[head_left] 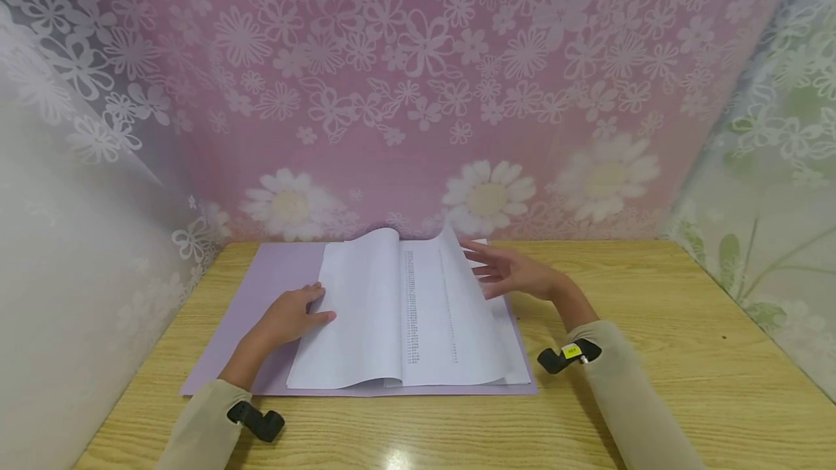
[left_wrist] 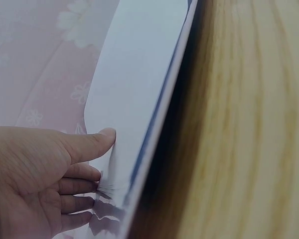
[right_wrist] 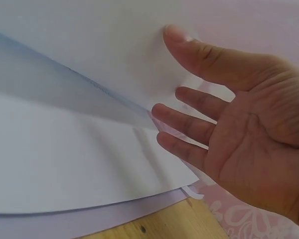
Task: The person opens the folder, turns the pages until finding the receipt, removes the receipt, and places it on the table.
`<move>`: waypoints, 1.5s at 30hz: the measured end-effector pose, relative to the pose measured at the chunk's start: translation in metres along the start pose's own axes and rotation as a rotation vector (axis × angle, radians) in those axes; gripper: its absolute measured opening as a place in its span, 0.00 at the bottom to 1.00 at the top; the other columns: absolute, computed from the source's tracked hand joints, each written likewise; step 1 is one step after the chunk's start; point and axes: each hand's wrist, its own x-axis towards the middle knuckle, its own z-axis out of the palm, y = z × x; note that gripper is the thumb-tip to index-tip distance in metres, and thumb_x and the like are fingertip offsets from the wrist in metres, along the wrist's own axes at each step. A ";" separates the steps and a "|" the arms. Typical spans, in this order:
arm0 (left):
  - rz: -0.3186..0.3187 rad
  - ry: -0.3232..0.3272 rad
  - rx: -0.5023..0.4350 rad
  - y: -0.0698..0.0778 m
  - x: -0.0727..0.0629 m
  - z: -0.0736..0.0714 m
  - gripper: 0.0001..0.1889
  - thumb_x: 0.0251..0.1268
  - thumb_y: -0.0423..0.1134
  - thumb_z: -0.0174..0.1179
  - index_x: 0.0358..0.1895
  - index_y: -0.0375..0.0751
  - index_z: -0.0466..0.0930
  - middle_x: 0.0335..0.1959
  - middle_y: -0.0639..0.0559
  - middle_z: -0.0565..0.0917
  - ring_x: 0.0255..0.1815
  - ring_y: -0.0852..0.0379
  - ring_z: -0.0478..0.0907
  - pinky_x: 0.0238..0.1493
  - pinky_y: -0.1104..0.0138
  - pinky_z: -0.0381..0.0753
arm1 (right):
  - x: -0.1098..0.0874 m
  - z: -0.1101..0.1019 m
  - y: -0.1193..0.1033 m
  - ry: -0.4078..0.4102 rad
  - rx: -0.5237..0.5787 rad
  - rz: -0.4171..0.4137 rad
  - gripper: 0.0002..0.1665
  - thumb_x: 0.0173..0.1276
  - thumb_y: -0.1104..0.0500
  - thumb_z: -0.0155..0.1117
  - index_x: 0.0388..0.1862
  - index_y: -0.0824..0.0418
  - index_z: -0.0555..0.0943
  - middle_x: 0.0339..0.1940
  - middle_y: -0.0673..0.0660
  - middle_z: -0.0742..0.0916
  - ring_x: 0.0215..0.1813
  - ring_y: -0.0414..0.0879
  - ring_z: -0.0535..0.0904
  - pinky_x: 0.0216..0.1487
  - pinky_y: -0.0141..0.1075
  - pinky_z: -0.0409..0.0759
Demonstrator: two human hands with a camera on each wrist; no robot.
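A stack of white printed sheets (head_left: 362, 310), bound or clipped along the middle, lies spread in a purple folder (head_left: 235, 325). Its left-hand pages bulge upward. On the right, a sheet with columns of small print (head_left: 431, 310) stands partly raised and curved. My left hand (head_left: 287, 316) rests at the outer edge of the left-hand pages, thumb extended over the paper (left_wrist: 134, 74) and fingertips by its edge. Spread and fairly straight, the fingers of my right hand (head_left: 516, 273) touch the raised sheet (right_wrist: 104, 45) on its outer side. One right finger is hidden in the right wrist view.
The folder lies on a wooden table (head_left: 627, 289) with its far side near a pink flowered curtain (head_left: 405, 129). Pale flowered cloth (head_left: 777, 238) hangs at the right and left. Black wrist devices (head_left: 257, 421) sit on both sleeves.
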 end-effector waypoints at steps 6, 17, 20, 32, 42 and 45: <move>-0.002 -0.002 -0.011 0.000 0.000 -0.001 0.36 0.71 0.49 0.64 0.72 0.27 0.68 0.75 0.30 0.66 0.77 0.29 0.60 0.75 0.40 0.64 | 0.006 0.009 -0.004 -0.011 -0.040 0.001 0.57 0.67 0.66 0.70 0.86 0.46 0.50 0.87 0.54 0.55 0.82 0.66 0.59 0.77 0.62 0.62; -0.001 0.003 -0.035 -0.001 0.001 -0.003 0.36 0.71 0.48 0.64 0.73 0.26 0.66 0.75 0.30 0.66 0.77 0.30 0.61 0.76 0.41 0.64 | 0.013 0.024 -0.014 -0.009 -0.142 0.053 0.57 0.64 0.60 0.75 0.84 0.38 0.54 0.86 0.45 0.56 0.82 0.62 0.61 0.79 0.58 0.62; 0.008 0.016 -0.049 0.001 0.001 -0.003 0.36 0.71 0.47 0.64 0.73 0.26 0.66 0.75 0.29 0.67 0.77 0.30 0.62 0.75 0.40 0.64 | 0.015 0.026 -0.016 -0.015 -0.175 0.047 0.57 0.64 0.57 0.76 0.84 0.38 0.54 0.86 0.44 0.56 0.82 0.60 0.62 0.79 0.58 0.62; 0.159 0.060 -0.376 0.035 0.001 -0.006 0.36 0.75 0.51 0.60 0.79 0.37 0.61 0.78 0.38 0.66 0.76 0.34 0.67 0.74 0.45 0.69 | 0.023 0.038 -0.022 -0.060 -0.221 -0.006 0.56 0.64 0.57 0.76 0.84 0.46 0.55 0.86 0.50 0.57 0.80 0.61 0.65 0.78 0.61 0.63; 0.148 -0.055 -0.727 0.049 0.000 0.000 0.37 0.80 0.49 0.54 0.81 0.33 0.51 0.79 0.39 0.66 0.79 0.43 0.64 0.78 0.50 0.63 | 0.028 0.051 -0.032 -0.087 -0.255 -0.001 0.55 0.63 0.55 0.77 0.84 0.50 0.56 0.85 0.52 0.60 0.80 0.61 0.65 0.77 0.62 0.63; 0.126 -0.061 -0.713 0.049 -0.001 0.002 0.38 0.80 0.50 0.53 0.81 0.33 0.51 0.79 0.40 0.65 0.80 0.44 0.63 0.79 0.49 0.62 | 0.029 0.054 -0.034 -0.092 -0.267 0.006 0.56 0.63 0.54 0.77 0.84 0.49 0.57 0.85 0.52 0.60 0.80 0.60 0.65 0.78 0.61 0.63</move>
